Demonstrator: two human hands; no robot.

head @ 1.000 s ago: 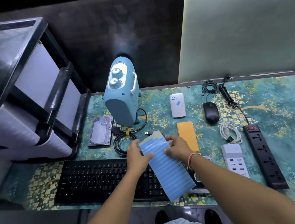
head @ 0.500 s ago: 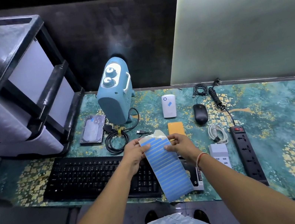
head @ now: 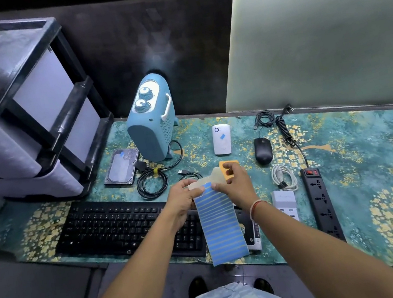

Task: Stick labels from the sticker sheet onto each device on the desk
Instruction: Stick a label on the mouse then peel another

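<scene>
Above the near edge of the worktop [head: 344, 139], both hands hold the sticker sheet [head: 220, 225] over the keyboard [head: 127, 225]. The left hand [head: 185, 198] pinches its top left corner; the right hand [head: 232, 184] pinches the top edge, where the bare backing curls up. Sheet and hands hide most of the orange pad [head: 229, 165] and part of a small white device at the front edge.

Behind them stand a blue heater [head: 152, 122], a hard drive [head: 121, 166] and a white box [head: 222, 139], the last two each bearing a blue label. A coiled black cable [head: 154, 182] lies below the heater. To the right lie the mouse [head: 263, 150], a white cable [head: 284, 177], a white charger [head: 284, 201] and a power strip [head: 320, 203].

Since half a second ago the right hand has climbed to the sheet's top edge.

A teal cloth with gold flowers covers the worktop; a drawer unit [head: 29, 119] stands at left, against a dark wall.
</scene>
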